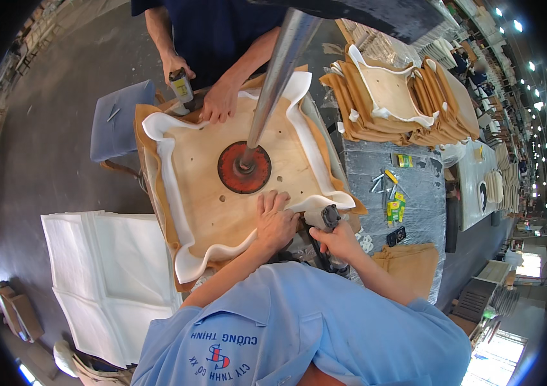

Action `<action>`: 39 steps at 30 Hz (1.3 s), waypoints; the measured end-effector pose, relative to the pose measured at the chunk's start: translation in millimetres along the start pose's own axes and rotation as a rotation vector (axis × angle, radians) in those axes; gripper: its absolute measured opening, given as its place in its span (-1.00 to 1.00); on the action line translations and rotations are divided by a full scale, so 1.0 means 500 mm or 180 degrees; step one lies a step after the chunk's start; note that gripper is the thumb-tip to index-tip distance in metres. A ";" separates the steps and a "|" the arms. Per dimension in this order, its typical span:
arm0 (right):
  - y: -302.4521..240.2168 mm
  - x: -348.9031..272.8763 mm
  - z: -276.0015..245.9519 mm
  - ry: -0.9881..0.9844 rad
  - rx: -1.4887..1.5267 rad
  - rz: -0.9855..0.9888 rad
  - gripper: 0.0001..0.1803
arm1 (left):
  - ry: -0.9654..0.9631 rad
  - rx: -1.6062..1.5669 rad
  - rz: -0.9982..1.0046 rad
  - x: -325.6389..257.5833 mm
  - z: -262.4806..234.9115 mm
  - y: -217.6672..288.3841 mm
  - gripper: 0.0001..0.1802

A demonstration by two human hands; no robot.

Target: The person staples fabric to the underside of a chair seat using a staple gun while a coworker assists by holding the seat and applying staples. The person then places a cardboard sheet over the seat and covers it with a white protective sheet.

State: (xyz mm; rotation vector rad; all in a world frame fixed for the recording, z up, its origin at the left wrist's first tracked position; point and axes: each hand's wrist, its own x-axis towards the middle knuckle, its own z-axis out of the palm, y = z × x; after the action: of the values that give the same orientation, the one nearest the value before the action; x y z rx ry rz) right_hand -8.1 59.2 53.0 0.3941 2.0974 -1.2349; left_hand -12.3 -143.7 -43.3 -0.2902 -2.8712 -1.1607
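At the squarish plywood panel (pixel 199 209) | left hand (pixel 276 223) kinda loosely spread | right hand (pixel 339 239) gripping chunky grey gun-shaped tool (pixel 322 217) | puffy white foam (pixel 180 199), wavy tan fabric (pixel 163 206)

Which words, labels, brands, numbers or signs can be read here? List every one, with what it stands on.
Light blue shirt: lettering around a red-and-blue emblem; legible, but I don't copy printed words.
Co-worker's tool: yellow label, too small to read.
Yellow-and-green packets on the plastic-covered table: print too small to read.
Grey tool in the right hand: no lettering I can make out.
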 end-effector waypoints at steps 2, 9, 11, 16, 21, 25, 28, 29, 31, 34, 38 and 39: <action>-0.011 0.009 0.006 0.0051 -0.0120 -0.0026 -0.62 | -0.0038 0.0014 -0.0006 -0.002 0.001 -0.002 -0.69; -0.032 0.024 0.019 0.0165 -0.0192 -0.0218 -0.61 | -0.0472 0.0634 -0.0013 -0.024 -0.021 -0.003 -0.62; -0.035 0.023 0.023 0.0171 -0.0247 -0.0176 -0.60 | -0.0587 0.0603 -0.0019 -0.029 -0.026 -0.004 -0.59; -0.032 0.027 0.038 0.0256 0.0002 -0.0321 -0.70 | -0.0320 0.0166 -0.0205 -0.030 -0.014 -0.009 -0.64; -0.034 0.022 0.030 0.0157 -0.0252 -0.0172 -0.62 | -0.0022 -0.0019 -0.0331 -0.024 -0.010 -0.009 -0.70; -0.024 0.009 0.033 0.0045 -0.0352 -0.0268 -0.60 | 0.0078 -0.0053 -0.0359 -0.030 -0.016 -0.003 -0.74; -0.030 0.010 0.041 0.0117 -0.0369 -0.0304 -0.62 | 0.0170 -0.0074 -0.0329 -0.033 -0.019 -0.005 -0.74; -0.032 0.009 0.043 0.0067 -0.0412 -0.0200 -0.58 | 0.0191 -0.0074 -0.0329 -0.035 -0.021 -0.006 -0.74; -0.046 0.017 0.031 0.0058 -0.0471 -0.0034 -0.52 | 0.0156 -0.0041 -0.0380 -0.027 -0.013 -0.010 -0.74; -0.006 0.006 0.045 0.0591 -0.0853 -0.0058 -0.31 | 0.0072 -0.0006 -0.0280 -0.021 0.002 -0.004 -0.73; 0.030 0.053 0.028 0.0609 -0.1309 -0.0340 -0.01 | 0.0405 0.0096 0.0045 -0.011 0.023 0.000 -0.68; -0.019 0.047 0.042 0.0191 -0.1003 -0.0512 -0.07 | 0.0492 0.0298 0.0026 -0.020 -0.001 -0.024 -0.69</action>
State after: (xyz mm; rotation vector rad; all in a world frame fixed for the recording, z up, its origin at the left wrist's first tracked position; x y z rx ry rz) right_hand -22.6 34.6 36.4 0.1239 2.3651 -0.9645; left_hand -4.6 -153.9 -52.3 -0.1995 -2.7760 -0.9963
